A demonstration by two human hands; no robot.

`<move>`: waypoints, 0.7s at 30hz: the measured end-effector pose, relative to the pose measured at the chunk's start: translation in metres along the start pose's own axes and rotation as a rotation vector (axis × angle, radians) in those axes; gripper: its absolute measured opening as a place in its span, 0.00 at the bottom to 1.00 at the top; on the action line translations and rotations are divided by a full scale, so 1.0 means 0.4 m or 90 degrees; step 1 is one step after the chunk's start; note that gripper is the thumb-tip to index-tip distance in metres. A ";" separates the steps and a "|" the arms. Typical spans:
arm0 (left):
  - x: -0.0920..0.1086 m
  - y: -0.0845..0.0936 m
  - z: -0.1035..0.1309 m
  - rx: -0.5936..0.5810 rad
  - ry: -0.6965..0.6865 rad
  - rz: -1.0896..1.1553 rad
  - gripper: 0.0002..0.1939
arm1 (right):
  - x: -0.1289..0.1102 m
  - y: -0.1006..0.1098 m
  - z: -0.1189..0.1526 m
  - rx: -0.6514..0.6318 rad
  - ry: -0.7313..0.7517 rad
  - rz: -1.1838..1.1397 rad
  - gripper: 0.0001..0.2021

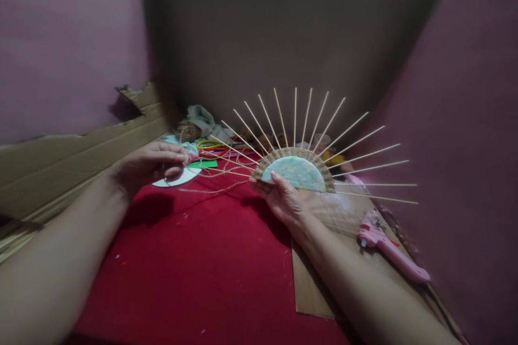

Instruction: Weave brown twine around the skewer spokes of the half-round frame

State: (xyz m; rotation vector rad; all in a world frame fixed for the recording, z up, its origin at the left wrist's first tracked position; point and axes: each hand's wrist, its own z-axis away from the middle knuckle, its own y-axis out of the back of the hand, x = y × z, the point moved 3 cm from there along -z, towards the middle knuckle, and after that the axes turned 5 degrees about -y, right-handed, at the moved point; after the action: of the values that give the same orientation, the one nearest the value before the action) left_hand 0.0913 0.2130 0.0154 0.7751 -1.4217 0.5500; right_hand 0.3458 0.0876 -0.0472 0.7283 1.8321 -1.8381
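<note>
My right hand (285,199) grips the flat lower edge of a half-round fan piece, thumb on its front and fingers behind. The fan's centre is a pale blue-green patterned cloth panel (297,172), bordered by a band of woven brown twine (289,153). Thin wooden sticks (295,116) radiate from that band, their outer ends bare. Left of the fan, my left hand (164,161) is raised with its fingers pinched together at a thin strand of twine (220,172), which runs toward the fan's left end. The exact pinch point is hard to make out.
On the red cloth (194,259) lie a white disc (178,179), a green piece (206,164) and yellow-handled scissors (210,145). A twine ball (188,132) sits behind. A pink glue gun (392,253) rests on the board (313,285) at right. Cardboard (81,156) stands left.
</note>
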 end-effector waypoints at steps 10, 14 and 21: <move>0.023 -0.179 0.016 -0.281 -0.003 -0.149 0.15 | -0.004 -0.007 0.008 -0.010 0.001 0.011 0.09; -0.047 -0.259 -0.015 -0.159 0.097 -0.019 0.24 | 0.001 -0.013 0.010 -0.028 -0.002 0.026 0.07; -0.069 -0.337 -0.030 -0.063 0.115 0.168 0.27 | 0.008 -0.022 0.014 -0.029 0.005 0.062 0.09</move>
State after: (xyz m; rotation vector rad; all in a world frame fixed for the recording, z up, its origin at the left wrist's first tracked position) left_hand 0.1972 0.1378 -0.0312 0.4490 -1.3787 0.7282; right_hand 0.3374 0.0823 -0.0426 0.7947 1.8036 -1.7289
